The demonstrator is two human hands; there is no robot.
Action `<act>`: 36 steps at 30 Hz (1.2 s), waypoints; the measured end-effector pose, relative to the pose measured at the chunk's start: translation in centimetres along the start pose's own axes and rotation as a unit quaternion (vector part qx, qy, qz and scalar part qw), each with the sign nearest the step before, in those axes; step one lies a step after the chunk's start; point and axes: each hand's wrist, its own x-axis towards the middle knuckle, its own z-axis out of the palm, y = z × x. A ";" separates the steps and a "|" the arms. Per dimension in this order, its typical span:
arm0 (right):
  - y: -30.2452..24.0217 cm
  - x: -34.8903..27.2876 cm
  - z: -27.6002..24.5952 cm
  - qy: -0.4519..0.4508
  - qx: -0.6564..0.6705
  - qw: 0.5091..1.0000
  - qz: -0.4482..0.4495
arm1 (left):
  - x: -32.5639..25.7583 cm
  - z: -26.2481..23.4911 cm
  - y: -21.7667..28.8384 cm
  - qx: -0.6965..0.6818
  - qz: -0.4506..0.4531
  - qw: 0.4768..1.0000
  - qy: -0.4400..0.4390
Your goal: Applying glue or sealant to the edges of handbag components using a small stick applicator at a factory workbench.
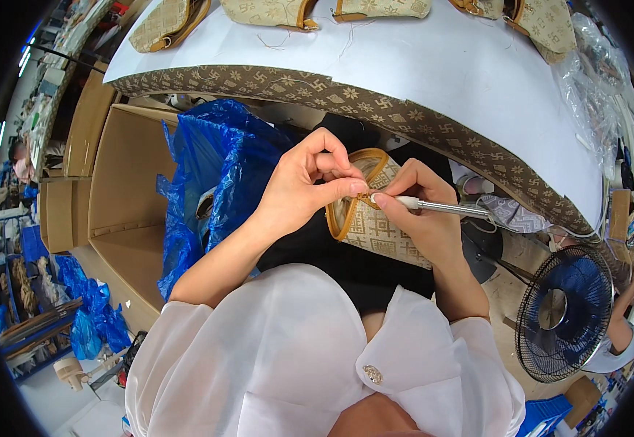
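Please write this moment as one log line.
left hand: pinching at beige patterned fabric pouch | right hand: holding slim white-and-silver tool

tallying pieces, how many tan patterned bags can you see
6 that I can make out: the held bag; on the white table, one left-end bag, two middle bags and two right-end bags crowded together. More may lie past the top edge.

What the left hand (302,182) pinches beside the tip of the silver-and-white tool (452,208) is too small to tell, and the right hand (433,237) covers part of the patterned pouch (390,233). The view's upper edge crops 2 tan pouches (269,13), while the fan (565,313) partly hides a person (621,335).
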 end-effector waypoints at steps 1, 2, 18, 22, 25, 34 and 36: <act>0.0 0.0 0.0 0.001 0.012 1.000 0.005 | 0.1 -0.1 0.1 0.000 0.000 1.000 0.000; -0.1 0.0 -0.1 0.001 0.023 1.000 0.010 | 0.4 -0.3 0.1 0.118 0.057 0.990 0.057; -1.9 0.2 -9.3 0.300 0.282 0.860 -0.301 | -6.1 -8.6 3.2 0.302 0.221 0.810 0.450; -2.3 0.1 -9.9 0.323 0.299 0.847 -0.300 | -12.1 -18.3 -2.0 0.392 0.121 0.651 0.639; -2.2 1.7 -7.2 0.313 0.256 0.875 -0.267 | -17.4 -23.6 -10.7 0.537 -0.003 0.632 0.559; -3.0 1.4 -7.5 0.354 0.175 0.865 -0.310 | -4.7 6.4 12.0 -0.149 0.486 0.832 0.224; -3.0 1.2 -7.5 0.349 0.166 0.870 -0.306 | -5.2 8.1 12.9 -0.210 0.414 0.849 0.253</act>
